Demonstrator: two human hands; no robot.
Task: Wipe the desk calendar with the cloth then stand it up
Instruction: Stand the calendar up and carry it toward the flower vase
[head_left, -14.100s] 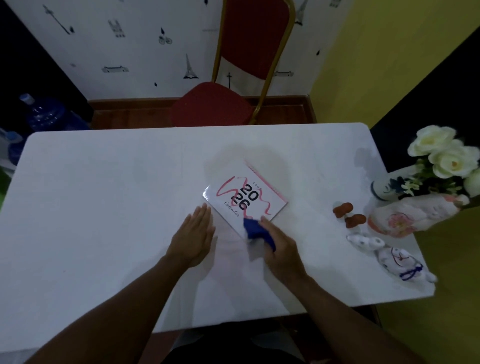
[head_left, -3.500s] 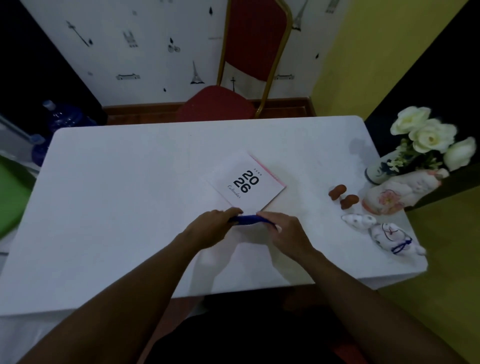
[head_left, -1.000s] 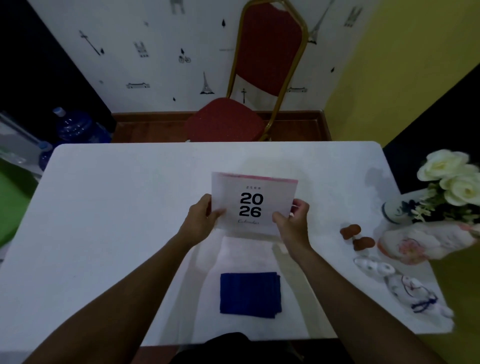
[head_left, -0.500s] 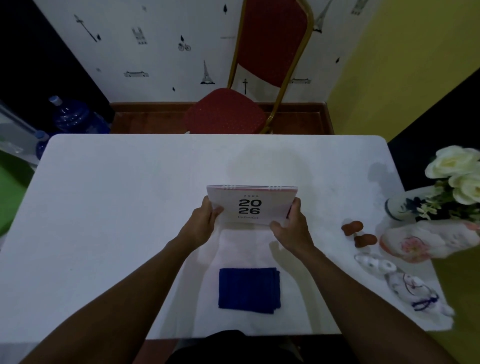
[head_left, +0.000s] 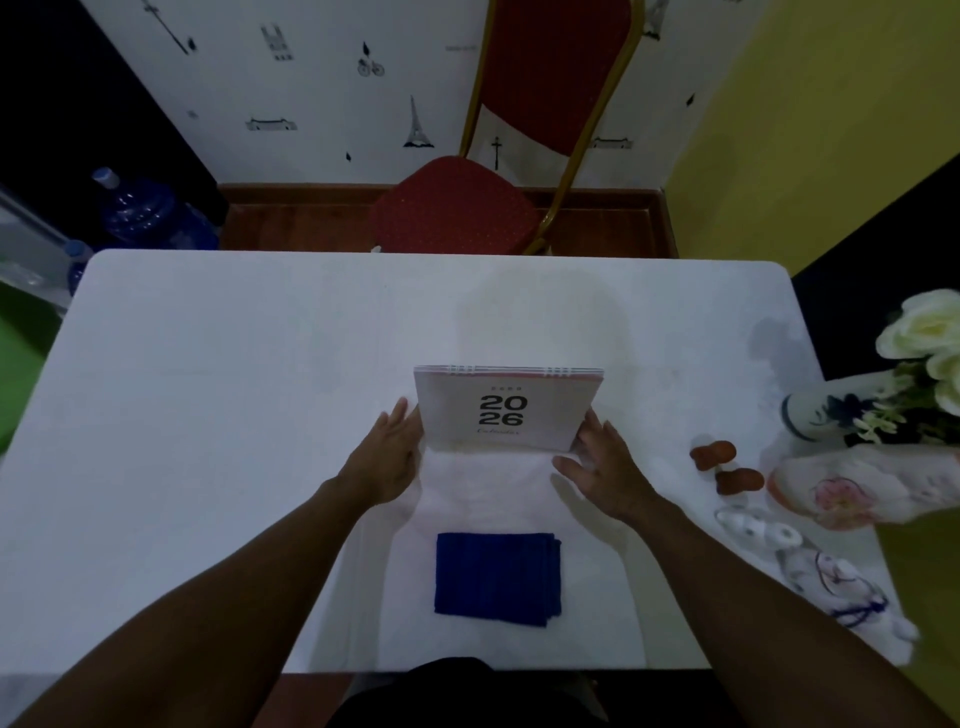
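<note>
Left hand (head_left: 387, 457) and right hand (head_left: 605, 467), fingers spread, flanking upright desk calendar (head_left: 506, 410).

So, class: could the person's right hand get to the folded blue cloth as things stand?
Probably yes. The right hand is open beside the calendar, and only bare table lies between it and the blue cloth.

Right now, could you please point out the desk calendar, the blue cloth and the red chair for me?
desk calendar (head_left: 506, 415): head view, on the printed front cover.
blue cloth (head_left: 497, 578): head view, middle of the folded square.
red chair (head_left: 452, 208): head view, on the seat cushion.
</note>
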